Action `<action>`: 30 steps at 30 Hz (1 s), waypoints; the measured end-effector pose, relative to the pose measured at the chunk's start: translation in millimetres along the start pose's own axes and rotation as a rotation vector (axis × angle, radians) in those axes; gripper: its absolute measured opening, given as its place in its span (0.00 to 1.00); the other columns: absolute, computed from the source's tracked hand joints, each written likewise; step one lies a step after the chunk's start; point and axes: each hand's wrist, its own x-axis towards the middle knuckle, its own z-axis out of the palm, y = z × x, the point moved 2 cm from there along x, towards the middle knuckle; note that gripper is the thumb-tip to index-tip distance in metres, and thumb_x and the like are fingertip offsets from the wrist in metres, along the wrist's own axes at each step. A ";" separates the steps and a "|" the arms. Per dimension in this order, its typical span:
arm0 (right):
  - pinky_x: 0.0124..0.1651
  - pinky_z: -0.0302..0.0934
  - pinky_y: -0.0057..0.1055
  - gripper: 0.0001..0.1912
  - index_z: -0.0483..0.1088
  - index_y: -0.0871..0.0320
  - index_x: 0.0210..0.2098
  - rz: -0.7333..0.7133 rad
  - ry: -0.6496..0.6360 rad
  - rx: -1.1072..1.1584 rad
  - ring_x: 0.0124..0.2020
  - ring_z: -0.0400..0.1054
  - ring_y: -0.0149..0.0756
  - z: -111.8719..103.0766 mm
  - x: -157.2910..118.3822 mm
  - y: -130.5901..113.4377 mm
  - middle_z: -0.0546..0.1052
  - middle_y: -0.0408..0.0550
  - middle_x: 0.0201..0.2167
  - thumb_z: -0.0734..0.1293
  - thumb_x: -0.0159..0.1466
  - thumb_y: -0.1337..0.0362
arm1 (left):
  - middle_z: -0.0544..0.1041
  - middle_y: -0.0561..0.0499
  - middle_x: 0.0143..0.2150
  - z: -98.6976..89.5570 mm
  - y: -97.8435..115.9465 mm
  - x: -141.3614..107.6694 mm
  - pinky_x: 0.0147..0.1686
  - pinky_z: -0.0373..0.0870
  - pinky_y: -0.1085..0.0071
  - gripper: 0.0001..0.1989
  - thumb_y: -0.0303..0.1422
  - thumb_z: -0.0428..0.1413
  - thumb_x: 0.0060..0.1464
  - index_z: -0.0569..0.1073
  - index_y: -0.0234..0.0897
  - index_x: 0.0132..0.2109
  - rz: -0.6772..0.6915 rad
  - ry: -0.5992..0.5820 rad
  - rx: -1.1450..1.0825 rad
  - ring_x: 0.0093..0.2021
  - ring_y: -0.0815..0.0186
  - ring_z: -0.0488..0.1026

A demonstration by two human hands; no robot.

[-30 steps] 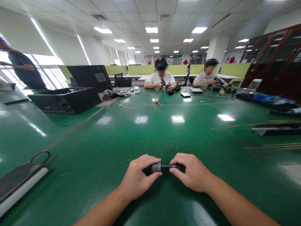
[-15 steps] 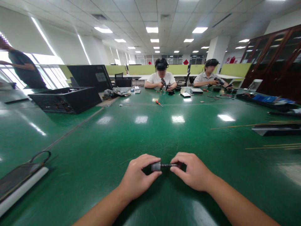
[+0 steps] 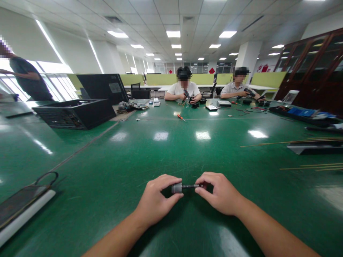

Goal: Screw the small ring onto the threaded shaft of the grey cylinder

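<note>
spanning a stubby grey cylinder, left fingers grip as right fingers pinch its slender shaft.

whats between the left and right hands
A grey cylinder with a thin dark rod, reaching from the left hand to the right hand; the head view shows it.

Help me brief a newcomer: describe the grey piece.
Find the near part of the green table. There, the left hand holds the grey piece between thumb and fingers. It is stubby, plainly thicker than the dark shaft running to the right hand.
</note>
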 end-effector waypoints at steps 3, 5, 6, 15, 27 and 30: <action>0.38 0.59 0.30 0.03 0.76 0.57 0.36 -0.001 0.004 0.008 0.32 0.69 0.33 -0.6 0.3 -0.6 0.75 0.43 0.29 0.68 0.63 0.66 | 0.81 0.52 0.40 -0.3 -0.6 0.4 0.42 0.74 0.70 0.15 0.28 0.66 0.48 0.78 0.42 0.46 0.001 0.006 0.001 0.40 0.65 0.78; 0.38 0.59 0.30 0.03 0.76 0.57 0.36 -0.001 0.004 0.011 0.32 0.69 0.33 -0.7 0.0 -1.2 0.75 0.43 0.29 0.68 0.63 0.66 | 0.81 0.52 0.40 -0.5 -1.3 0.2 0.42 0.74 0.69 0.15 0.29 0.66 0.49 0.78 0.42 0.46 -0.002 0.004 0.001 0.40 0.64 0.78; 0.38 0.59 0.30 0.04 0.76 0.57 0.36 0.001 0.005 0.012 0.32 0.69 0.33 -0.7 -0.1 -1.5 0.75 0.43 0.29 0.68 0.63 0.66 | 0.81 0.51 0.40 -0.5 -1.7 0.0 0.42 0.74 0.69 0.15 0.29 0.66 0.49 0.78 0.42 0.46 -0.005 0.001 0.001 0.40 0.64 0.78; 0.38 0.59 0.30 0.05 0.76 0.57 0.36 0.028 0.009 0.006 0.32 0.69 0.34 -4.6 1.5 4.0 0.76 0.44 0.30 0.68 0.64 0.64 | 0.81 0.50 0.40 -1.1 -5.7 0.1 0.43 0.74 0.67 0.15 0.30 0.66 0.48 0.79 0.42 0.45 -0.088 -0.010 -0.010 0.40 0.62 0.78; 0.28 0.49 0.28 0.28 0.56 0.57 0.21 0.134 -0.024 0.158 0.22 0.55 0.30 -3.5 0.3 21.7 0.58 0.39 0.18 0.50 0.74 0.50 | 0.80 0.43 0.47 -6.5 -19.7 7.5 0.52 0.73 0.60 0.23 0.41 0.61 0.54 0.74 0.34 0.53 -0.474 0.092 -0.356 0.47 0.58 0.78; 0.28 0.47 0.28 0.30 0.54 0.57 0.20 0.131 0.005 0.158 0.21 0.52 0.29 -6.2 0.3 22.7 0.56 0.39 0.18 0.49 0.74 0.49 | 0.81 0.43 0.45 -22.7 -14.7 1.2 0.51 0.74 0.60 0.23 0.44 0.60 0.54 0.76 0.32 0.51 -0.535 0.118 -0.415 0.45 0.58 0.79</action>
